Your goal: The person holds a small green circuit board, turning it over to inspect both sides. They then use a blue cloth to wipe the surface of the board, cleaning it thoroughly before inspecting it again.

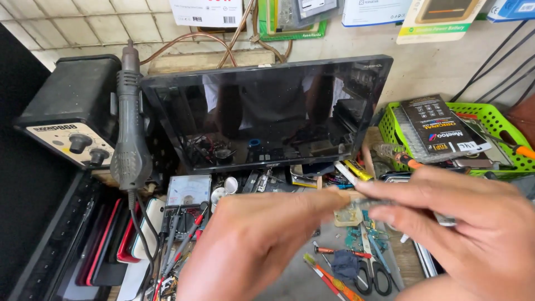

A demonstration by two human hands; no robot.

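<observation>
Centrally, a small pale, translucent rectangular part [349, 214] is being pinched between the fingertips of both hands, held in the air above the cluttered workbench [295, 278] and in front of the lower edge of the black flat-panel monitor [267, 111]. The left hand [262, 239] is closing its thumb and forefinger on the part's left edge. The right hand [468, 228] is gripping the part's right side, with a thin grey metal tool [384, 202] lying along its fingers; motion blur is hiding the tool's exact kind. Directly below the part, black-handled scissors [370, 273] and orange-handled screwdrivers [329, 276] are lying on the bench. To the left, a white analogue multimeter [188, 192] is resting beside a grey hot-air handpiece [131, 134], which is hanging against a black rework station box [72, 111]. To the right, a green plastic mesh basket [496, 120] is holding packaged goods.
</observation>
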